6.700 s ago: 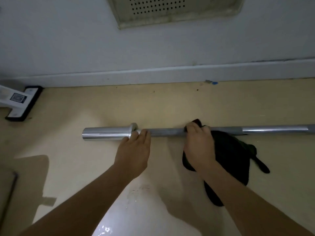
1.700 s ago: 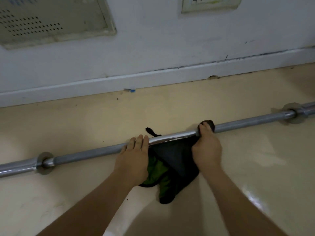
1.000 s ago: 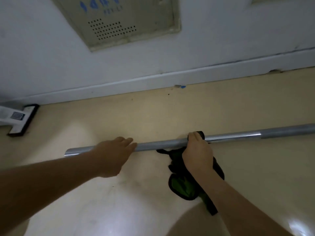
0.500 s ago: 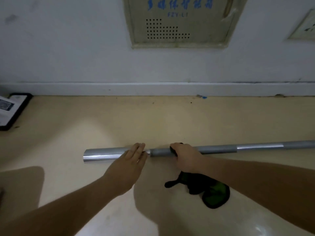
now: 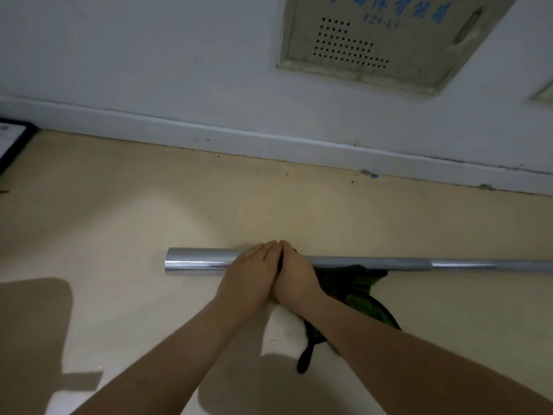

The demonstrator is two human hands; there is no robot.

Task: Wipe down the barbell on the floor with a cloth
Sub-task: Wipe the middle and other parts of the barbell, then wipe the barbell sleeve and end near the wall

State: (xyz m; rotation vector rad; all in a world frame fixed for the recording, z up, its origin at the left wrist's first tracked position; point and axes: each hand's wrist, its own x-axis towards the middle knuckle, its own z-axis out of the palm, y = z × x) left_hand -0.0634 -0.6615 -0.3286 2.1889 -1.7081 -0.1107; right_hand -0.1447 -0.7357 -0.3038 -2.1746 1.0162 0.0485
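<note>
- Floor (image 5: pixel 119 211) of pale yellow, glossy material fills the lower two thirds of the frame, with dark shadows at lower left and bottom centre.
- White wall (image 5: pixel 149 55) runs across the top, and a white skirting board (image 5: pixel 269 145) slants down to the right along its foot.
- Grey metal panel (image 5: pixel 374 40) with a patch of small holes and blue lettering sits in the wall at upper right.
- Steel barbell (image 5: pixel 374 262) lies flat on the floor across the middle of the frame. Its thick shiny end is left of centre, and its thinner shaft runs off the right edge.
- Dark cloth (image 5: pixel 359 292) with green inner folds hangs from the shaft just right of centre and trails on the floor toward the bottom of the frame.
- Left hand (image 5: pixel 251 274) rests flat over the thick end of the bar, fingers straight and together, grasping nothing.
- Right hand (image 5: pixel 296 277) touches the left one, its fingers curled over the shaft, clutching the cloth against the metal.
- Black-edged white board (image 5: pixel 12 139) lies at the far left edge, by the skirting.
- Small blue scrap (image 5: pixel 373 175) lies on the floor at the foot of the skirting, right of centre.
</note>
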